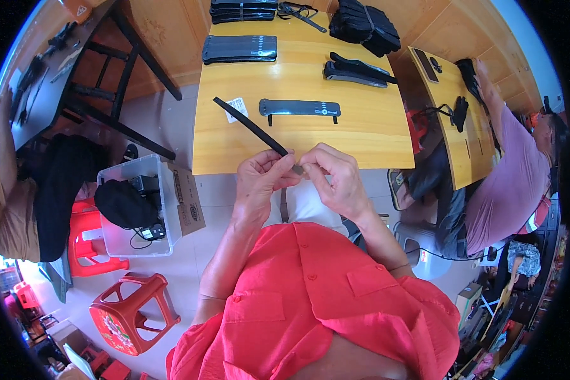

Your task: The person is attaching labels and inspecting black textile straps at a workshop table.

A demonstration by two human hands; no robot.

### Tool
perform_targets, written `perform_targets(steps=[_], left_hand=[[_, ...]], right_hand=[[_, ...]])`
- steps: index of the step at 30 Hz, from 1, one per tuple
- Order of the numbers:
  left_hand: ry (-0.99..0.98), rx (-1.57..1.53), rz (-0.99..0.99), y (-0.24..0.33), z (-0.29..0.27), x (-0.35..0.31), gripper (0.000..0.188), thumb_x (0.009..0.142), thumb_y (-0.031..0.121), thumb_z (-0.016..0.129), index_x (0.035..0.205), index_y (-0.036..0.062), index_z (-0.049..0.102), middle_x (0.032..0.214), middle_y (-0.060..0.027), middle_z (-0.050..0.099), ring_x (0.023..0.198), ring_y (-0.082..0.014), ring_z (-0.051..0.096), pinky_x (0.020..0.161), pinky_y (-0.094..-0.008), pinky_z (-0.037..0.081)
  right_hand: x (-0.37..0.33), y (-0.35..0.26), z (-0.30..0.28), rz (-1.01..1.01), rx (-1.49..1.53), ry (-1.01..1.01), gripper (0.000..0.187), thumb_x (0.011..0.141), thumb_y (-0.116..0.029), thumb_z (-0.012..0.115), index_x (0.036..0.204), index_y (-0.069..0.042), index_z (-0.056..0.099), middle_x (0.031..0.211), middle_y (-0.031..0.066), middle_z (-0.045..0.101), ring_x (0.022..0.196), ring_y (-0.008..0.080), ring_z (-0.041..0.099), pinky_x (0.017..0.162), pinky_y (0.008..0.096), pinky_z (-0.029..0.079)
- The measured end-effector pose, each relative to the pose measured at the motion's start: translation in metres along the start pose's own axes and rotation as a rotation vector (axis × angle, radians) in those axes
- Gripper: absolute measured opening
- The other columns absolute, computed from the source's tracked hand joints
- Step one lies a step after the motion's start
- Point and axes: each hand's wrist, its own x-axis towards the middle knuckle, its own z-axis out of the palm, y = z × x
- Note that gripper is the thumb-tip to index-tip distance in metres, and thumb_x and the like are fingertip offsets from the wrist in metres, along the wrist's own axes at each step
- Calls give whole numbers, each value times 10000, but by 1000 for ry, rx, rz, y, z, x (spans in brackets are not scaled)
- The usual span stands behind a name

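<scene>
Just past the table's near edge, my left hand [258, 180] is closed around a long, narrow black strap [251, 127]. The strap slants up and to the left over the table. My right hand [337, 180] pinches at the strap's near end, where a small greyish tip shows between the two hands. Beyond them, a flat dark band [297, 108] with a row of light marks lies crosswise on the table, two short black tabs sticking out below it. Partly under the strap is a white printed label [238, 106].
The yellow wooden table [361, 142] holds stacked dark bands [239, 49], loose black bands [358, 71] and a tied black bundle [364, 28]. A clear bin [136, 244] and red stools [133, 313] stand at left. One person [506, 183] sits at right, another [12, 209] at left.
</scene>
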Motion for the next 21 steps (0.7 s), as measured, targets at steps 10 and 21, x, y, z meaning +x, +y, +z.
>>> perform_targets(steps=[10,21], left_hand=[[21,36,43,5,0,-1,256,815,135,671,988,-39,597,798,-76,638,637,-120,622,603,-235,527],[284,988,303,24,-4,-26,348,771,274,698,621,-25,602,479,-92,528,457,-132,529,459,-275,406]], right_hand=[[4,-7,6,-146,-281,47,86,761,79,551,831,29,552,735,131,536,622,280,563,538,313,452],[-1,-1,26,12,90,47,45,799,54,516,825,33,547,717,110,531,601,205,569,533,289,471]])
